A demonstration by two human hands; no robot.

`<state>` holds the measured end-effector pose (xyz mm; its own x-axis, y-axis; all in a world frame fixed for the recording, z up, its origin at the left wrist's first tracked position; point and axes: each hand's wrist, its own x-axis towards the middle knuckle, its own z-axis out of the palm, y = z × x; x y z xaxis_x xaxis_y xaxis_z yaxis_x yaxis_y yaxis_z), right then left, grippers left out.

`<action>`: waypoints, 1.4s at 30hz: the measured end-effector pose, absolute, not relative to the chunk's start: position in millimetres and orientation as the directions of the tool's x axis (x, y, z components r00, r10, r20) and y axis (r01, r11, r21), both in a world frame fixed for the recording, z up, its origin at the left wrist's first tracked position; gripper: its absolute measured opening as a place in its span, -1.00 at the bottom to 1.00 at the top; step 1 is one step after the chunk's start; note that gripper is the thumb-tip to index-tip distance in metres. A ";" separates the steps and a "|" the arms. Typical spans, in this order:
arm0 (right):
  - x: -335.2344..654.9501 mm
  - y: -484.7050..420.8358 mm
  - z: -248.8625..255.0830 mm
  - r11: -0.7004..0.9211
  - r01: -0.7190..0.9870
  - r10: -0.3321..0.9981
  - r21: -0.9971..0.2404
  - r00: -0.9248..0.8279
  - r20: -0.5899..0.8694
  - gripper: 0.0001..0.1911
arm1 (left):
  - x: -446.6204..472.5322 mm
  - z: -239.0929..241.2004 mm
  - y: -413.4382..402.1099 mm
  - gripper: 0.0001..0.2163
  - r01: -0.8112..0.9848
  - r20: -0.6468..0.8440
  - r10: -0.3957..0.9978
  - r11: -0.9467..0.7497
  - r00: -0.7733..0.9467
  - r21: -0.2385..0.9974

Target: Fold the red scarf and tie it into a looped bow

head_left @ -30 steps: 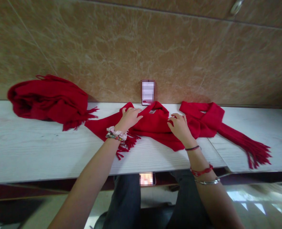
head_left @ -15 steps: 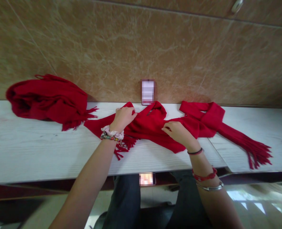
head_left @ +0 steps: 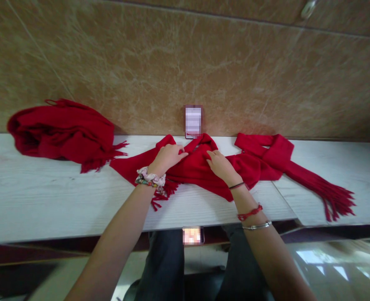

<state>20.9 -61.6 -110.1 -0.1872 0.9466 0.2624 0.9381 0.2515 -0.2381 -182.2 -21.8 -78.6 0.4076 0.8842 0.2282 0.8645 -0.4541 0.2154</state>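
A long red scarf (head_left: 200, 171) with fringed ends lies loosely bunched and folded across the white table. My left hand (head_left: 168, 158) rests on its left-middle part, fingers slightly bent and pointing right. On the same cloth, a short way to the right, lies my right hand (head_left: 221, 166), its fingers apart and pointing left over a fold near the middle. No cloth is visibly gripped in either hand. Fringe shows beside my left wrist, and the other fringed end (head_left: 338, 202) trails to the right.
At the left a second red fabric bundle (head_left: 62, 136) with fringe sits against the brown marbled wall (head_left: 141, 75). A phone (head_left: 193, 121) with a blurred screen leans on that wall. The white table (head_left: 62, 205) has its front edge above my legs, where another blurred screen (head_left: 192, 235) shows.
My right hand has moved left and slightly away from me over the scarf. My left hand has shifted a little to the right. The scarf lies nearly as before.
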 end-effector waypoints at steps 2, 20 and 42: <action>21.5 -60.4 -113.1 0.249 0.947 0.952 -0.201 -0.201 0.231 -0.69 | -181.8 -84.4 -19.5 -0.74 0.864 0.249 0.877 -0.462 0.410 0.202; 76.5 -96.2 -88.9 -0.054 0.951 0.841 -0.304 0.208 0.500 -0.90 | -213.6 -48.3 -26.9 -0.78 0.950 0.404 0.909 -0.028 -0.105 0.312; 14.8 -68.4 -106.4 0.086 0.982 0.971 -0.165 -0.046 0.234 -0.75 | -180.0 -80.8 -19.6 -0.72 0.883 0.173 0.910 -0.409 0.376 0.232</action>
<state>14.8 -68.4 -106.4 -0.0461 0.9712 0.2337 0.9824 0.0865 -0.1654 -180.0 -19.6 -80.8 0.3761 0.9102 0.1735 0.8827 -0.4089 0.2315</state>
